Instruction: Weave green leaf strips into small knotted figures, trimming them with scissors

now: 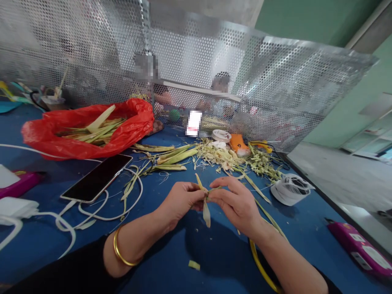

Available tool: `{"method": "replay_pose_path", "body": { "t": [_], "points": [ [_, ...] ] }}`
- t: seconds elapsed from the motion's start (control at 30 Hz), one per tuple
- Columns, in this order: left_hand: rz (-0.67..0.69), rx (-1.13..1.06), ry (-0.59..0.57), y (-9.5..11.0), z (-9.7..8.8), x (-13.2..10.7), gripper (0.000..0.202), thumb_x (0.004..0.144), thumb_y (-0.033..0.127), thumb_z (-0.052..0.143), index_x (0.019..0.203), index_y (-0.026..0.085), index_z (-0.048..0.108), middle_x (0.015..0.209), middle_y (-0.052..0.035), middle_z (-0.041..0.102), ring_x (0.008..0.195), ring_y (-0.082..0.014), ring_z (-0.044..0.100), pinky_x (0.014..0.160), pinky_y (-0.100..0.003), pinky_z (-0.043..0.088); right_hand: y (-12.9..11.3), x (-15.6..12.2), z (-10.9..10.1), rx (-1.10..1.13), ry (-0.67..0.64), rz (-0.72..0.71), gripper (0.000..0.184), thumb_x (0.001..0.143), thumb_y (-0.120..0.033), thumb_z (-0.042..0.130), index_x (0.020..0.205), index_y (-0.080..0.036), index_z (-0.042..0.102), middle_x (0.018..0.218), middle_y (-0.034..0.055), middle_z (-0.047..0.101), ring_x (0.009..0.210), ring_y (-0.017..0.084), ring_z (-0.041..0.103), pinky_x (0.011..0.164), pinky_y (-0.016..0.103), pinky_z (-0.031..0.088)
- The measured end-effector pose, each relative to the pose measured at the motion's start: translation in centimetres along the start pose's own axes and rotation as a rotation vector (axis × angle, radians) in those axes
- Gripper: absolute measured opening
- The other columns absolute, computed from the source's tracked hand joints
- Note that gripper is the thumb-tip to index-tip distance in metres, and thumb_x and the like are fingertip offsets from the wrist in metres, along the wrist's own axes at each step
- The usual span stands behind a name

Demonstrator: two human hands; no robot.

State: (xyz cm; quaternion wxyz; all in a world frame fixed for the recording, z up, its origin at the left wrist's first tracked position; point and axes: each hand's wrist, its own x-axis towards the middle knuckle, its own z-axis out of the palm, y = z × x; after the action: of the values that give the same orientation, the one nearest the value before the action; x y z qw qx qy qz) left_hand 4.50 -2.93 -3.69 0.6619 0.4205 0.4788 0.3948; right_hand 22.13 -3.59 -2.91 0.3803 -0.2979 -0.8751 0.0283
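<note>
Scanning from far left: pink gadget (18, 184) at the edge of the blue counter (214, 253), white block (15, 206) just below it. White cable (92, 212) loops from there across to the phone (97, 178), which lies face up with a dark screen. Behind the phone, a red bag (134, 126) lies open, full of pale green leaf strips. Loose green stalks (174, 157) lie right of the bag mouth.

Centre: left hand (180, 200), gold bangle (121, 253) on the wrist, grip closed, fingertips pinching the leaf strip (206, 204). Right hand (235, 202) meets it from the other side, grip also closed on the same strip. The strip sits between both hands, just above the counter, with one end pointing up and the other hanging down. A small cut piece (194, 265) lies on the counter below.

Behind the hands: scrap pile (220, 155), white tape roll (221, 135), orange tool (239, 145), all close together. A perforated metal screen (275, 81) backs the counter; people behind it are blurred.

Right: white spool (290, 188) near the counter edge, yellow hoop (260, 265) under the right forearm, second pink gadget (358, 247) at far right.
</note>
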Motion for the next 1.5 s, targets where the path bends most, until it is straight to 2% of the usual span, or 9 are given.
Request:
{"method": "replay_pose_path", "body": {
  "t": [0.17, 0.4, 0.5, 0.73, 0.87, 1.03, 1.2, 1.3, 1.5],
  "points": [
    [-0.001, 0.162, -0.160, -0.2, 0.2, -0.5, 0.011, 0.062, 0.022, 0.069, 0.065, 0.011, 0.070, 0.058, -0.0018, 0.064, 0.050, -0.0090, 0.052, 0.056, -0.022, 0.044, 0.2, 0.2, 0.1, 0.138, -0.069, 0.182, 0.017, 0.090, -0.014, 0.050, 0.083, -0.018, 0.065, 0.077, 0.0029, 0.060, 0.070, 0.013, 0.056, 0.065, 0.025, 0.043],
    [0.091, 0.172, -0.280, 0.6, -0.1, -1.1, 0.016, 0.066, 0.028, 0.070, 0.070, 0.012, 0.071, 0.063, -0.0025, 0.066, 0.056, -0.0102, 0.054, 0.059, -0.023, 0.044, 0.6, 0.7, 0.2, 0.675, -0.092, 0.931, 0.021, 0.073, -0.034, 0.068, 0.065, -0.017, 0.060, 0.055, -0.0037, 0.052, 0.049, 0.009, 0.045, 0.047, 0.022, 0.035],
    [0.134, 0.127, -0.237, 0.9, 0.0, -1.1, 0.014, 0.066, 0.026, 0.071, 0.071, 0.013, 0.070, 0.065, -0.0017, 0.066, 0.058, -0.0109, 0.056, 0.061, -0.023, 0.045, 1.0, 0.6, 0.5, 0.850, -0.135, 1.055, 0.023, 0.068, -0.035, 0.070, 0.062, -0.016, 0.058, 0.054, -0.0032, 0.055, 0.044, 0.007, 0.044, 0.045, 0.021, 0.035],
    [0.157, -0.026, -0.072, 0.9, -0.3, -0.9, 0.029, 0.064, 0.030, 0.074, 0.089, 0.014, 0.072, 0.072, -0.0025, 0.069, 0.064, -0.0131, 0.060, 0.066, -0.026, 0.050, 0.6, 0.0, 0.9, 0.539, -0.151, 0.814, 0.021, 0.081, -0.032, 0.058, 0.066, -0.018, 0.056, 0.055, -0.0054, 0.049, 0.045, 0.009, 0.048, 0.048, 0.022, 0.040],
    [0.123, -0.057, -0.033, 1.0, -0.3, -0.8, 0.024, 0.063, 0.030, 0.075, 0.079, 0.012, 0.074, 0.075, -0.0053, 0.071, 0.068, -0.0144, 0.062, 0.067, -0.026, 0.050, 0.0, -0.2, 0.6, 0.281, -0.189, 0.562, 0.024, 0.088, -0.027, 0.053, 0.066, -0.020, 0.052, 0.059, -0.0030, 0.052, 0.053, 0.011, 0.050, 0.053, 0.022, 0.038],
    [0.173, 0.016, 0.126, 1.0, -0.1, -0.6, 0.017, 0.064, 0.026, 0.072, 0.075, 0.013, 0.073, 0.069, -0.0026, 0.069, 0.063, -0.0129, 0.059, 0.063, -0.024, 0.049, -0.7, -0.1, -0.3, 0.096, -0.230, 0.288, 0.017, 0.092, -0.017, 0.045, 0.080, -0.020, 0.056, 0.074, 0.0013, 0.058, 0.065, 0.013, 0.052, 0.060, 0.023, 0.038],
    [0.185, 0.124, 0.103, 0.5, -0.1, -0.3, 0.016, 0.064, 0.023, 0.068, 0.075, 0.013, 0.073, 0.067, -0.0020, 0.068, 0.060, -0.0125, 0.057, 0.061, -0.024, 0.047, -0.8, 0.2, -0.2, -0.116, -0.214, 0.055, 0.022, 0.089, -0.011, 0.043, 0.079, -0.020, 0.060, 0.081, 0.0051, 0.060, 0.075, 0.017, 0.055, 0.066, 0.028, 0.040],
    [0.180, 0.182, 0.013, 0.3, -0.2, -0.3, 0.011, 0.064, 0.019, 0.063, 0.068, 0.013, 0.071, 0.060, 0.0001, 0.064, 0.054, -0.0104, 0.053, 0.057, -0.022, 0.043, -0.6, 0.3, 0.0, -0.155, -0.109, 0.031, 0.021, 0.087, -0.008, 0.044, 0.082, -0.021, 0.061, 0.108, 0.0102, 0.061, 0.099, 0.022, 0.055, 0.080, 0.034, 0.042],
    [0.199, 0.314, -0.131, 0.0, 0.1, -0.6, 0.010, 0.064, 0.014, 0.056, 0.058, 0.016, 0.063, 0.053, 0.0027, 0.056, 0.051, -0.0099, 0.049, 0.054, -0.022, 0.039, -0.3, 0.0, 0.2, 0.009, -0.119, 0.255, 0.017, 0.093, -0.015, 0.042, 0.082, -0.020, 0.055, 0.073, 0.0015, 0.060, 0.067, 0.014, 0.054, 0.064, 0.026, 0.041]
  ]
}}
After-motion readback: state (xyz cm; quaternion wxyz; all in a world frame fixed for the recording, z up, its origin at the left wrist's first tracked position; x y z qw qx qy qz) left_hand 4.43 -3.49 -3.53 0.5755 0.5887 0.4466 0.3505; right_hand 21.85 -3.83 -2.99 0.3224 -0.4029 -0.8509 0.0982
